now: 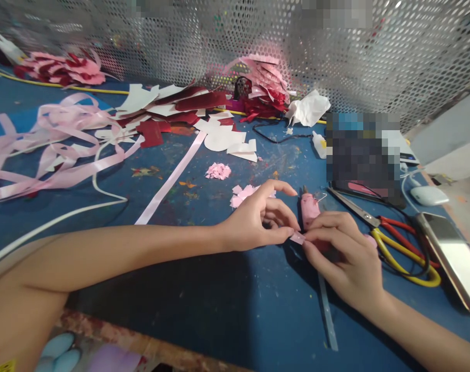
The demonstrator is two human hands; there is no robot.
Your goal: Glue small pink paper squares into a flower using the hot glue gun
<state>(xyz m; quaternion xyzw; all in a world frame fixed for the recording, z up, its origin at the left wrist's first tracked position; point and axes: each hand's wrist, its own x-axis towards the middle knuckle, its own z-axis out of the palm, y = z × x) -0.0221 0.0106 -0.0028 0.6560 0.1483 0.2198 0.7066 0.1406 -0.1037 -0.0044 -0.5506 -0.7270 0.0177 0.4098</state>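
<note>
Between the fingertips of my left hand (pixel 258 219) and my right hand (pixel 345 253) is a small piece of pink ribbon (pixel 297 237). Both hands pinch it, one at each end. Just beyond my right fingers lies a pink hot glue gun (pixel 310 207), its dark nozzle pointing away from me. A clear glue stick (pixel 328 315) trails from behind it, partly covered by my right hand. Cut pink ribbon pieces (pixel 240 195) lie behind my left hand, partly hidden by it. A small heap of pink bits (pixel 218 171) sits farther back.
Yellow-and-red-handled scissors (pixel 405 253) and a phone (pixel 455 263) lie at the right. Loose pink ribbon (pixel 64 173) and a white cable (pixel 64 219) spread across the left. Paper scraps (pixel 223 137), a small glue bottle (pixel 319 144) and a perforated metal panel (pixel 181 41) are at the back.
</note>
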